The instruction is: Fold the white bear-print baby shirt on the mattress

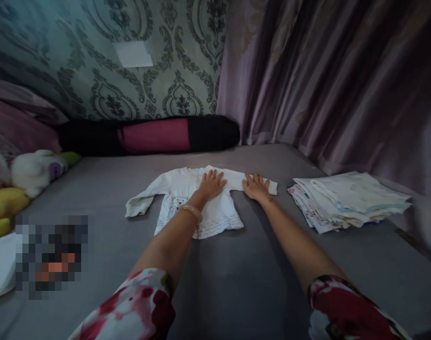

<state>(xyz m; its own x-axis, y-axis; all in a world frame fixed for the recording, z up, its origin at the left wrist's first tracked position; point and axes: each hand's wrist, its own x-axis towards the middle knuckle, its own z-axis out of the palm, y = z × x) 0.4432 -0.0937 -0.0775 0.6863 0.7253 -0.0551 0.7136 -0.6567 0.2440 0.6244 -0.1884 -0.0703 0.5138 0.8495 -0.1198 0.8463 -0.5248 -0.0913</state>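
A small white long-sleeved shirt lies spread face up on the grey bed sheet. It has a printed animal figure on the chest, partly covered by my left forearm, and rows of print near the hem. My left hand rests flat on the upper chest of the shirt, fingers spread. Flat on the sleeve at the right lies my right hand, its fingers apart, just short of the cuff. The other sleeve stretches out to the left, bent downward at its end.
A stack of folded cloths sits at the right near the curtain. Along the patterned wall lies a long black and dark pink bolster. Plush toys and a white item are at the left, beside a pixelated patch.
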